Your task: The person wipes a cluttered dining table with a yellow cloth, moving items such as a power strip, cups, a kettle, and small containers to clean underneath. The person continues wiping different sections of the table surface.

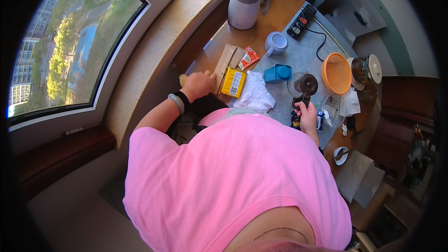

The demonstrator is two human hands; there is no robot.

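My right hand [307, 117] grips the dark handle of a glass carafe [293, 84] with a brown lid, at the near part of the table. My left hand [198, 84] is at the table's left edge, fingers bent, beside a flat brown paper packet [224, 62]. A small yellowish thing [182, 79] shows at the far side of that hand; whether the fingers touch it is unclear. Between my hands lie a yellow packet [233, 82] bearing a printed label, a folded white towel [254, 92] and a blue tin [277, 73] with a round cap.
A thermal jug [244, 10] stands at the back, near a lavender mug [276, 43] and a black power strip [301, 21]. A red sachet [248, 57] lies left of the mug. At the right are an orange basket [336, 73], a lidded glass pot [365, 69] and a white bowl [340, 155].
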